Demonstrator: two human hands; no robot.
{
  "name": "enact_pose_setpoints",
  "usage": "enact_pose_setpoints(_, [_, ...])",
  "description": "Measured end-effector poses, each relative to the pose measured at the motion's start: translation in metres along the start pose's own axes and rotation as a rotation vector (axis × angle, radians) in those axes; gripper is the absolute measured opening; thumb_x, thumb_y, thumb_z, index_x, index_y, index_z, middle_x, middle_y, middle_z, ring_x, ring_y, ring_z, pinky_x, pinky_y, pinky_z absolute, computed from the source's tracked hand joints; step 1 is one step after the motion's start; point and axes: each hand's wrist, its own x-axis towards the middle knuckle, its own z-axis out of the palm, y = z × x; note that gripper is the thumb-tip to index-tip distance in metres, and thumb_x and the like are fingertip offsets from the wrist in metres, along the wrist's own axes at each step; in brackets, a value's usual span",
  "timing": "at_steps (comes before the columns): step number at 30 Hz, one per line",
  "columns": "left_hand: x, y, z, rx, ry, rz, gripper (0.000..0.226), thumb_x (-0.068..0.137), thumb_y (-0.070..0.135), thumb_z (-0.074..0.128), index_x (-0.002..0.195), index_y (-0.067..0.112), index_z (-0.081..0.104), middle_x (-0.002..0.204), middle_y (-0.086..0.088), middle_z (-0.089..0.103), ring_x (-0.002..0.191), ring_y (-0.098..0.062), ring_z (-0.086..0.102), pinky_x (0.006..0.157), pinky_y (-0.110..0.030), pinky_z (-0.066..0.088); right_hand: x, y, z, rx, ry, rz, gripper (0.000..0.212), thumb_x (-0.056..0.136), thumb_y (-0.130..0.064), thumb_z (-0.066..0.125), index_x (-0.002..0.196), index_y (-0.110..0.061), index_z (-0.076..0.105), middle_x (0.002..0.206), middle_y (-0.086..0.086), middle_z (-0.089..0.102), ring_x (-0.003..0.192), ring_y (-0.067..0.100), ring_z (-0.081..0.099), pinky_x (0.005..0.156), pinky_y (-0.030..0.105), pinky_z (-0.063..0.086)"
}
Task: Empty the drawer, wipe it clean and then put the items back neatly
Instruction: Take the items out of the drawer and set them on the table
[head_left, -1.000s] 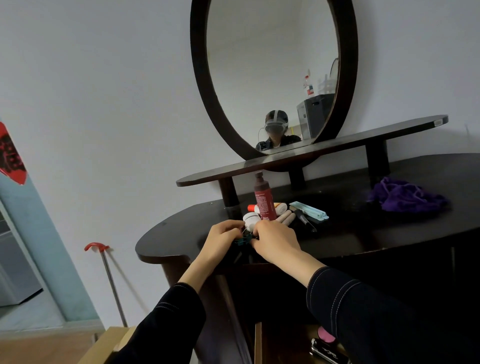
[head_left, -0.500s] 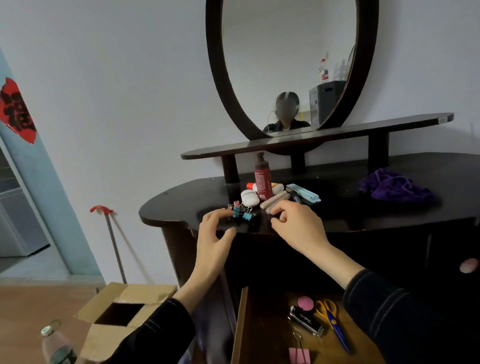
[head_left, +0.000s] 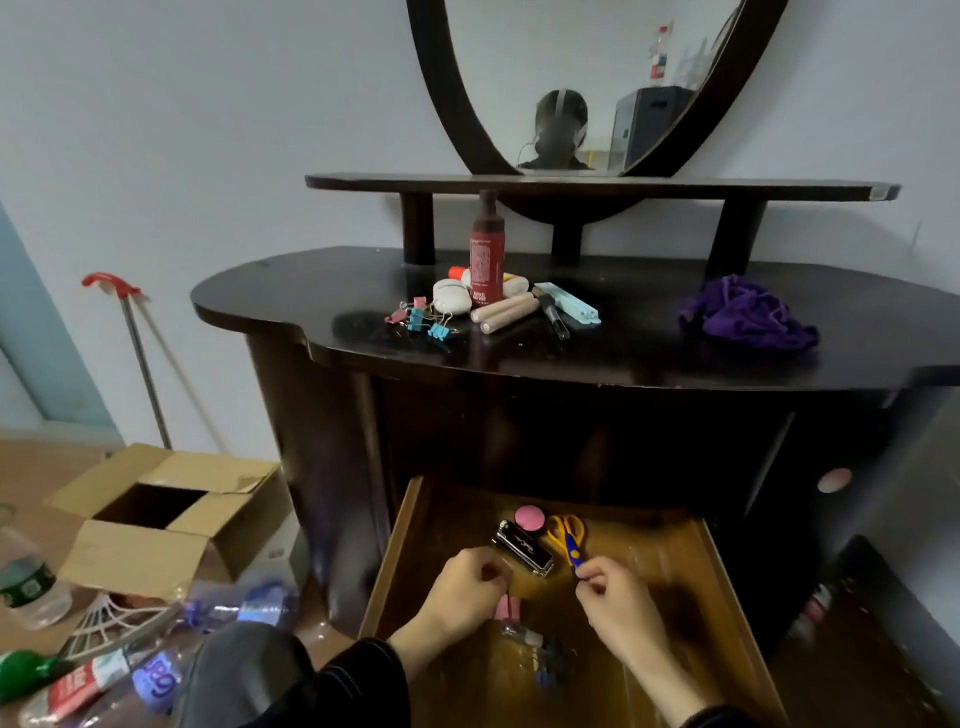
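The open wooden drawer (head_left: 722, 587) holds a pink disc (head_left: 529, 518), a black-and-silver case (head_left: 522, 546), blue-bladed scissors (head_left: 567, 538) and a pink binder clip (head_left: 507, 608). Left hand (head_left: 462, 592): curled fingers pinch the clip's wire handle. Right hand (head_left: 618, 603): fingertips pinch the scissors' blade tip.

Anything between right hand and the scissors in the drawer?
Nothing visible. The right hand pinches the blue blade tip of the scissors. The black-and-silver case lies left of them, the pink disc beside the handles; neither blocks. The left hand holds a pink clip.
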Motion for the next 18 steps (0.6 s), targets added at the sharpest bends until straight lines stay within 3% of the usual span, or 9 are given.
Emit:
enact_pose_setpoints(3, [0.011,-0.017,0.016,0.002,0.001,-0.074,0.026,0.079,0.007,0.053,0.067,0.025,0.068,0.068,0.007,0.069,0.067,-0.012,0.067,0.068,-0.038,0.055,0.009,0.021,0.011,-0.183,-0.008,0.153,0.007,0.099,-0.036,0.059,0.105,-0.032,0.058,0.108,-0.011,0.069,0.08,0.001,0.062,0.06,0.018,0.051])
enact_pose_setpoints(9, [0.033,-0.036,0.043,-0.009,0.087,-0.105,0.016,0.079,0.01,0.057,0.076,0.018,0.07,0.078,0.005,0.07,0.07,-0.008,0.066,0.069,-0.038,0.056,0.031,0.026,0.019,-0.436,0.005,0.135,0.03,0.098,-0.055,0.054,0.11,-0.027,0.054,0.088,-0.012,0.065,0.063,0.001,0.057,0.046,0.017,0.038])
enact_pose_setpoints(12, [0.038,-0.04,0.045,-0.044,0.118,-0.106,0.015,0.086,0.012,0.057,0.081,0.019,0.069,0.079,0.007,0.069,0.072,-0.007,0.064,0.069,-0.036,0.055,0.036,0.025,0.028,-0.508,-0.009,0.132,0.035,0.096,-0.058,0.055,0.11,-0.025,0.056,0.092,-0.009,0.068,0.071,0.005,0.064,0.057,0.019,0.051])
enact_pose_setpoints(15, [0.037,-0.041,0.044,-0.103,0.107,-0.117,0.016,0.091,0.012,0.055,0.086,0.021,0.067,0.082,0.004,0.068,0.067,-0.008,0.063,0.061,-0.027,0.051,0.039,0.023,0.034,-0.514,-0.011,0.126,0.031,0.097,-0.053,0.056,0.111,-0.025,0.061,0.097,-0.009,0.07,0.079,0.006,0.068,0.06,0.02,0.051])
enact_pose_setpoints(18, [0.035,-0.039,0.04,-0.151,0.095,-0.118,0.016,0.093,0.01,0.054,0.089,0.018,0.066,0.083,-0.001,0.068,0.068,-0.013,0.066,0.061,-0.03,0.053,0.04,0.027,0.031,-0.384,-0.039,0.152,0.023,0.098,-0.047,0.057,0.103,-0.025,0.063,0.093,-0.01,0.07,0.078,0.006,0.067,0.062,0.022,0.05])
